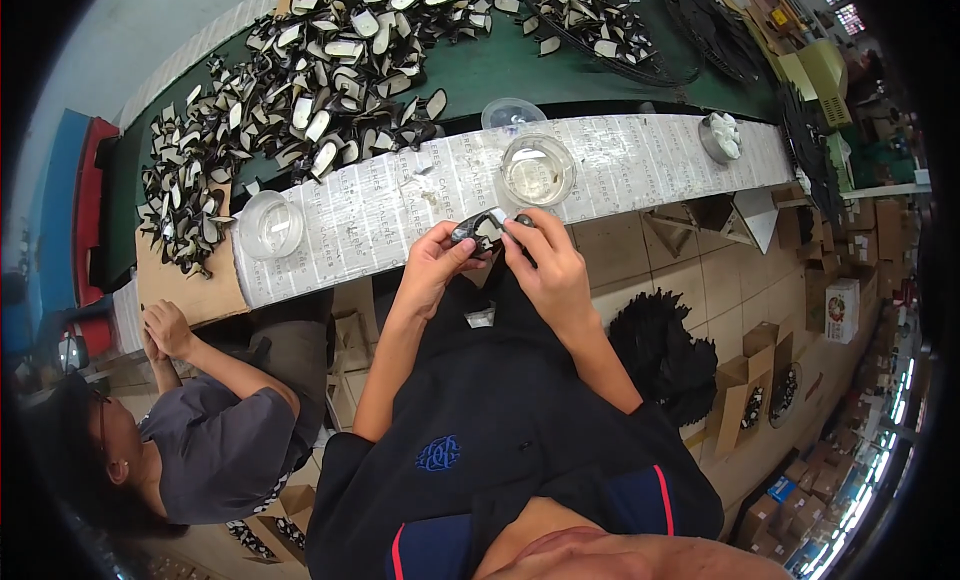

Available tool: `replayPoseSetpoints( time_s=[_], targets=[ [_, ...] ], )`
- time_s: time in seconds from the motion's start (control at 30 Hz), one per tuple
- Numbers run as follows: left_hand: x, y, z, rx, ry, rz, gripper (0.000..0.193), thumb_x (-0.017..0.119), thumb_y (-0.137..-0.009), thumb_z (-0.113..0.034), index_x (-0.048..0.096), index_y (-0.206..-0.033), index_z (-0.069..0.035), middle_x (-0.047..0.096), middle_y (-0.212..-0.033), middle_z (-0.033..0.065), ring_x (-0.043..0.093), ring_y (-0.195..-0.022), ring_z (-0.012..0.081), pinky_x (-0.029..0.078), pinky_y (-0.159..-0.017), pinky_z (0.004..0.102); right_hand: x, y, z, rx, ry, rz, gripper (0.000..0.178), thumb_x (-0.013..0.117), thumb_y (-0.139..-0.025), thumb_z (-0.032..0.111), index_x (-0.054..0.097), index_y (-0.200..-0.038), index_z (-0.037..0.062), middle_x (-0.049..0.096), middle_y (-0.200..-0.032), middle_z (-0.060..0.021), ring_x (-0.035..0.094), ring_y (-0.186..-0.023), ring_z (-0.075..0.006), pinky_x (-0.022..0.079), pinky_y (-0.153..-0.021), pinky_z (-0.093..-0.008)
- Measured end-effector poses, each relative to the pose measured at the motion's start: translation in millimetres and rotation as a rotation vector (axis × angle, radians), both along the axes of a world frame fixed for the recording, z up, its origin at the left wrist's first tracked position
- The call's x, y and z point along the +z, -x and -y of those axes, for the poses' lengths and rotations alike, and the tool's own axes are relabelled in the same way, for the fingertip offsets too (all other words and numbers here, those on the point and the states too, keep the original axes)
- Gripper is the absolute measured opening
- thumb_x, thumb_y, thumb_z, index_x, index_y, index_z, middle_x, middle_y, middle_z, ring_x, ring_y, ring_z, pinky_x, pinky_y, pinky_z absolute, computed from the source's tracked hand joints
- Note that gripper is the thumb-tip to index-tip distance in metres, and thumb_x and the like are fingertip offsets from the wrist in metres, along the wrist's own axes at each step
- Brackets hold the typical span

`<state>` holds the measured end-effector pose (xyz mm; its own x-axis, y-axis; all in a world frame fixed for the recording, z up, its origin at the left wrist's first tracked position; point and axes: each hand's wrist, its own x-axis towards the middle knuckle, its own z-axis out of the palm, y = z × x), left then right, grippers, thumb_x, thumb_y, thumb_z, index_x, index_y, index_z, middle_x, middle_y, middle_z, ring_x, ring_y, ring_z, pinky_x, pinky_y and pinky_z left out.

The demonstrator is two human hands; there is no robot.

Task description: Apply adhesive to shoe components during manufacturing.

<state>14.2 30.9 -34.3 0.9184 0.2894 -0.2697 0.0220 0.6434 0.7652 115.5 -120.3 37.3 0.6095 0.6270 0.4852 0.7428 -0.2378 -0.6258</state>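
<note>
A small black piece with a cream lining, which looks like a shoe upper [478, 229], is held between my two hands above the table's near edge. My left hand [438, 263] grips its left side, thumb on top. At its right end, beside a white part, my right hand [548, 265] pinches it with thumb and fingers; the fingertips hide some of that end. Just beyond my hands stands a round clear plastic tub [538, 171]. A clear lid or shallow dish [512, 114] lies behind it.
Many similar black-and-cream pieces [330, 70] are heaped on the green belt [470, 95]. Another clear tub [271, 226] stands left on the paper-covered table [390, 215], a metal tin [720, 138] right. A co-worker [220, 420] sits at left. Black material [660, 355] and cardboard boxes [745, 390] lie at right.
</note>
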Motion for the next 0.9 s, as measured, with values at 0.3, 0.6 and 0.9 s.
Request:
replayPoseSetpoints(
  time_s=[0.3,0.6,0.9],
  targets=[
    [1.7,-0.2,0.0,0.037,0.014,-0.002,0.018,0.062,-0.096,-0.012,0.058,-0.107,0.001,0.068,-0.100,0.0123,0.069,-0.090,0.0184,0.057,-0.077,0.0272,-1.2,-6.9,4.2,-0.134,-0.009,-0.014,0.020,0.072,-0.081,-0.001,0.068,-0.101,-0.0003,0.062,-0.107,-0.0146,0.067,-0.083,-0.0253,0.055,-0.067,-0.0323],
    [2.5,-1.1,1.6,0.055,0.123,0.026,0.024,0.059,-0.098,-0.016,0.058,-0.111,0.003,0.067,-0.105,0.0137,0.069,-0.096,0.0217,0.059,-0.084,0.0302,0.8,9.3,0.5,-0.017,-0.074,-0.205,0.021,0.072,-0.081,-0.002,0.067,-0.102,-0.0039,0.061,-0.107,-0.0157,0.068,-0.084,-0.0209,0.062,-0.068,-0.0275],
    [4.8,0.0,0.8,0.064,0.093,0.001,0.022,0.059,-0.098,-0.017,0.059,-0.109,0.002,0.068,-0.106,0.0124,0.069,-0.097,0.0204,0.059,-0.084,0.0295,-6.9,10.7,-2.1,0.002,-0.082,-0.129,0.024,0.073,-0.082,0.004,0.066,-0.104,-0.0008,0.060,-0.106,-0.0142,0.067,-0.072,-0.0211,0.056,-0.060,-0.0298]
  ],
)
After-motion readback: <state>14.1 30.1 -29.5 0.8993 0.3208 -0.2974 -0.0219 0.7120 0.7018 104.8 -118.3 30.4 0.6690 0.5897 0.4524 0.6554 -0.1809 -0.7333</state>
